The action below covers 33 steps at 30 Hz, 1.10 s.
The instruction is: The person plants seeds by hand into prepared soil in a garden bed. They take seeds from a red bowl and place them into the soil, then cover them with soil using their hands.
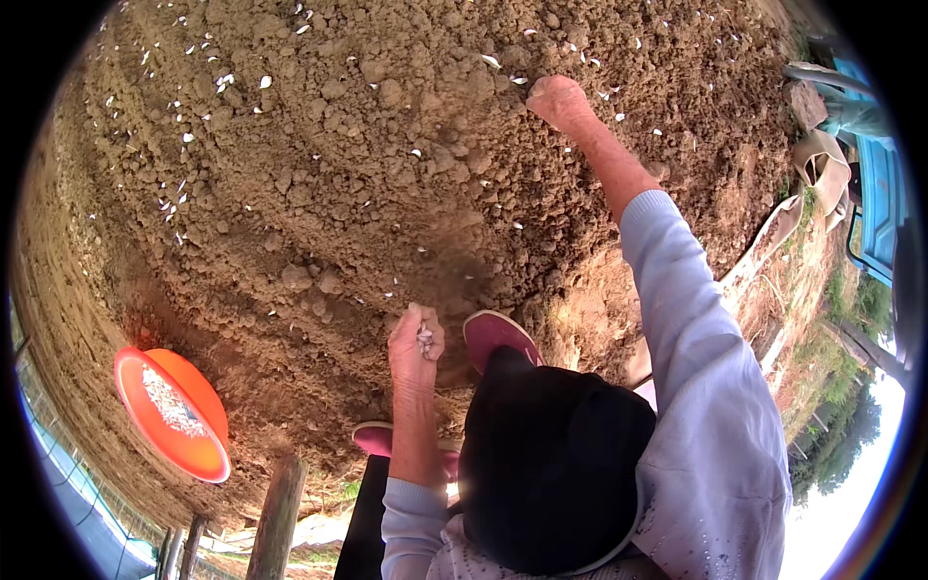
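Observation:
My left hand (415,348) is curled palm up near my feet, with several white cloves (425,339), likely garlic, held in its fingers. At the end of my outstretched arm, my right hand (560,103) touches the loose brown soil (348,188). Its fingertips point down and are hidden, so I cannot tell whether they pinch anything. A white clove (518,80) lies just left of that hand, and another clove (491,61) is a little farther out. Many more pale cloves are scattered over the clods.
An orange plastic basin (204,391) holding many cloves stands on the soil at left. Near it rises a wooden post (279,515). A maroon shoe (499,335) is on the soil between my arms. At right are a flat hose (765,235), a stone (806,105) and a blue vehicle (879,196).

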### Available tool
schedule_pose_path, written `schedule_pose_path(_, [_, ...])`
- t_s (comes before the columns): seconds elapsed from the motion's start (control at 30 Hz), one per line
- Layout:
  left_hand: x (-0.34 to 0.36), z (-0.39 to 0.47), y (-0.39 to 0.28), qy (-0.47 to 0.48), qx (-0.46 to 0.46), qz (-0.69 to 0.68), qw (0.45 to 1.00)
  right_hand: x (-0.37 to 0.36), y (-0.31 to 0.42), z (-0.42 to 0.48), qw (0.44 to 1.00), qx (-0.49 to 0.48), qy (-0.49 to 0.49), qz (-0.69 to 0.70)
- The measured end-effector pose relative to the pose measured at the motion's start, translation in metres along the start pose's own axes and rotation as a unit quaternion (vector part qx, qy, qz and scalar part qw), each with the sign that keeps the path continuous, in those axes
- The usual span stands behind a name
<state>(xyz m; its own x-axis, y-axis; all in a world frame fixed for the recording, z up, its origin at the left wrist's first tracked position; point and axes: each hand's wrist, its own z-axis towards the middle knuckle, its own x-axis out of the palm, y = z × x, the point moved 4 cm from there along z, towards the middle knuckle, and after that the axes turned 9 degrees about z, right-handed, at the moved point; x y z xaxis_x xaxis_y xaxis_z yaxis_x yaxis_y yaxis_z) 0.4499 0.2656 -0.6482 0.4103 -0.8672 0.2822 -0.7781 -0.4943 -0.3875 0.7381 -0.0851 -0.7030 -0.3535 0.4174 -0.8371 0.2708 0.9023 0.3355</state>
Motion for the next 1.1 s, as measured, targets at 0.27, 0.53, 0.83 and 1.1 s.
schedule_pose_path(0.27, [-0.003,-0.003,0.0,-0.006,-0.009,-0.016,1.0,-0.011,0.007,-0.02,0.998,-0.045,-0.029,-0.029])
schedule_pose_path(0.53, [-0.003,-0.003,-0.002,-0.018,-0.009,-0.002,1.0,0.004,0.008,-0.016,0.996,-0.011,-0.035,-0.076])
schedule_pose_path(0.83, [-0.004,-0.002,-0.002,-0.01,-0.012,0.01,1.0,-0.014,-0.009,-0.037,0.987,0.02,-0.1,0.123])
schedule_pose_path(1.1, [-0.005,0.0,0.0,-0.002,-0.009,-0.007,1.0,-0.03,-0.026,-0.037,0.994,-0.01,-0.035,0.103])
